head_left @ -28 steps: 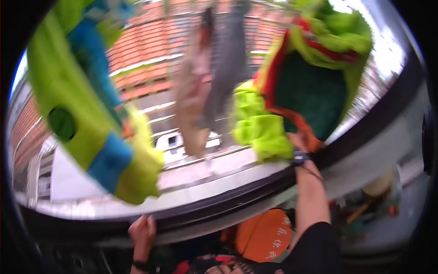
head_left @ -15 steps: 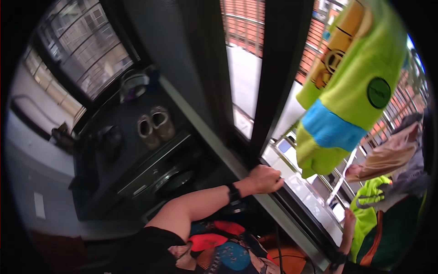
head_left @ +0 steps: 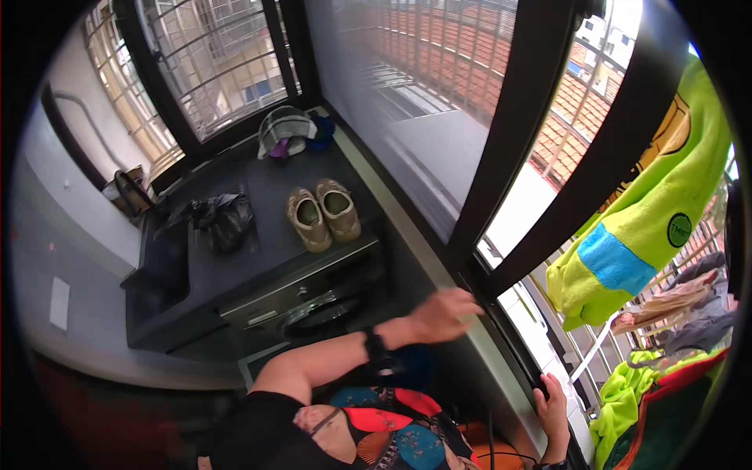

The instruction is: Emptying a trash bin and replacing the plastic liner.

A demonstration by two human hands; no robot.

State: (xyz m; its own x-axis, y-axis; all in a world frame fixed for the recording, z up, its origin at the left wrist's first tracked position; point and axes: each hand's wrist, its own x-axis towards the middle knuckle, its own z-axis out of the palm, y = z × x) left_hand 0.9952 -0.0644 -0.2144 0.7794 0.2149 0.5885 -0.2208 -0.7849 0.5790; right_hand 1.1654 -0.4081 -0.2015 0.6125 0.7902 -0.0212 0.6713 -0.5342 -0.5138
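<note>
Pulling back from the hanging clothes, the right hand (head_left: pixel 553 409) is now resting at the dark window rail (head_left: pixel 511 348), lower right of the frame. Its fingers are standing parted, with nothing showing in that grip, and the lower edge is cutting off the wrist. The left hand (head_left: pixel 442 317) is hovering near the rail's upper corner, right of centre; blur is softening it, its grip is looking loosely curled with nothing visible inside, and I cannot tell whether it is touching. Both hands are therefore seemingly attending to the window edge rather than to the clothes.

Past the left forearm, which is covering part of a round appliance door (head_left: pixel 319 312), the table (head_left: pixel 270 200) is carrying shoes (head_left: pixel 338 211), a crumpled black bag (head_left: pixel 225 221) and a plaid cloth (head_left: pixel 286 121).

Beyond the rail, a lime garment with a blue band (head_left: pixel 647 215) is hanging at the right, the dark rim hiding its top. Below, red-edged lime clothing (head_left: pixel 623 403) is running out of frame; pinkish and grey clothes (head_left: pixel 674 301) are overlapping indistinctly. Farthest off, tiled roofs (head_left: pixel 580 117) are showing.
</note>
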